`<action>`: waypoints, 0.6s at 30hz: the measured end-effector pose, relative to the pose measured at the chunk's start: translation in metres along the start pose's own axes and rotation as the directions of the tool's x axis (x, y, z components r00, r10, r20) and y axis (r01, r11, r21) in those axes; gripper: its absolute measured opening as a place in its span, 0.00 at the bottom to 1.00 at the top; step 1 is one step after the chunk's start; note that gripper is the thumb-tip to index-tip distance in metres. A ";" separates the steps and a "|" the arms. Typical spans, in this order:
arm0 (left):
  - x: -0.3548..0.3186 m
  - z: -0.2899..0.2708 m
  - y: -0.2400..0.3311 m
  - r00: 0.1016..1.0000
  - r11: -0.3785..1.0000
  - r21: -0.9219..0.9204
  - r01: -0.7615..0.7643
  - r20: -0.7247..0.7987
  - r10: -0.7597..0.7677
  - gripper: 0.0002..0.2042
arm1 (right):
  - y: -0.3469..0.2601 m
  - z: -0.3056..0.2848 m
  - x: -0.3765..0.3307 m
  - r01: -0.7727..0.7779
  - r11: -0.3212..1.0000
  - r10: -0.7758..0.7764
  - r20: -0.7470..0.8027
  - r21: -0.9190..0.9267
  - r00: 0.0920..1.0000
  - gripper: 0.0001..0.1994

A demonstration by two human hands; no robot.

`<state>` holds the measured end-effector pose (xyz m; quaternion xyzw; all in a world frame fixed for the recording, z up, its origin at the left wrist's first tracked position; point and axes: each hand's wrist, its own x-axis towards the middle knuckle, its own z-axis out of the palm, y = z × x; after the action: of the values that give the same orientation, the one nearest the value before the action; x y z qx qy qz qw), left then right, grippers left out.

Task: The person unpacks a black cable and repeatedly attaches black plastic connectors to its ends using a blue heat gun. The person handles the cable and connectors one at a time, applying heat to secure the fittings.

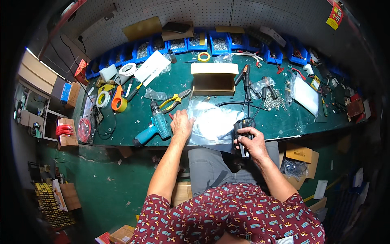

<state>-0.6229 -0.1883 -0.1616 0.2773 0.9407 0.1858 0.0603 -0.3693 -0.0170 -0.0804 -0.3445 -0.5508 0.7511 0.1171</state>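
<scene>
Right hand (252,143): at the near edge of the dark green surface (284,126), on the right; fingers closed, pinching the black cable end (239,132).
Black cable end: held over the near edge, just above the grey-trousered lap (207,164); slanting downward and nearward; partly hidden by the right hand.
Black cables (248,99): looping close to the right hand and stretching far, to the right of the open box (214,68).
Left hand (182,125): on the surface, between the teal drill (161,124) and the clear plastic bag (197,134); fingers directed far, gathered rather than widely spread; beside a small red piece (171,116); impossible to tell whether gripping it.
Clear plastic bag: flat between the two hands; washed out by glare in the middle.
Teal drill: lying just left of the left hand; chuck toward far.
Pliers (176,101): yellow and black at the handles; far of the left hand, jaws toward far right.
Open box: cardboard, far of the clear plastic bag; hollow side facing near, flap raised.
Metal parts (274,103): small and bright, in a loose heap right of the black cables.
Orange tape dispenser (119,101): left of the teal drill and farther off, among tape rolls (102,99).
Blue bins (219,49): in a row along the far edge; several filled with small parts.
Clear flat pack (305,95): on the right, beyond the metal parts.
</scene>
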 end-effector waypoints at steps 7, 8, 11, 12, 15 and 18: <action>-0.003 0.013 -0.006 0.988 0.993 -0.039 0.108 -0.110 -0.111 0.21 | 0.008 -0.008 -0.002 0.010 0.999 -0.013 0.077 0.042 0.997 0.12; -0.004 0.015 -0.006 0.983 0.993 -0.012 0.118 -0.137 -0.119 0.21 | 0.009 -0.012 -0.004 0.005 0.999 -0.009 0.089 0.040 0.996 0.12; -0.003 0.023 -0.002 0.972 0.987 0.041 0.156 -0.183 -0.146 0.17 | 0.005 -0.026 -0.011 -0.015 1.000 0.011 0.125 0.025 0.992 0.12; -0.003 0.025 -0.001 0.971 0.985 0.045 0.166 -0.184 -0.155 0.16 | 0.007 -0.031 -0.013 -0.003 0.999 -0.001 0.125 0.034 0.992 0.12; 0.004 0.033 0.001 0.968 0.978 0.062 0.198 -0.173 -0.184 0.11 | 0.006 -0.052 -0.020 -0.031 0.999 0.027 0.126 0.029 0.992 0.12; 0.007 0.041 -0.001 0.957 0.965 0.136 0.223 -0.218 -0.190 0.09 | 0.010 -0.071 -0.026 -0.014 0.998 0.006 0.124 0.062 0.992 0.11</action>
<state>-0.6200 -0.1723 -0.1997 0.1608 0.9776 0.1300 -0.0394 -0.3019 0.0177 -0.0901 -0.2961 -0.5316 0.7884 0.0898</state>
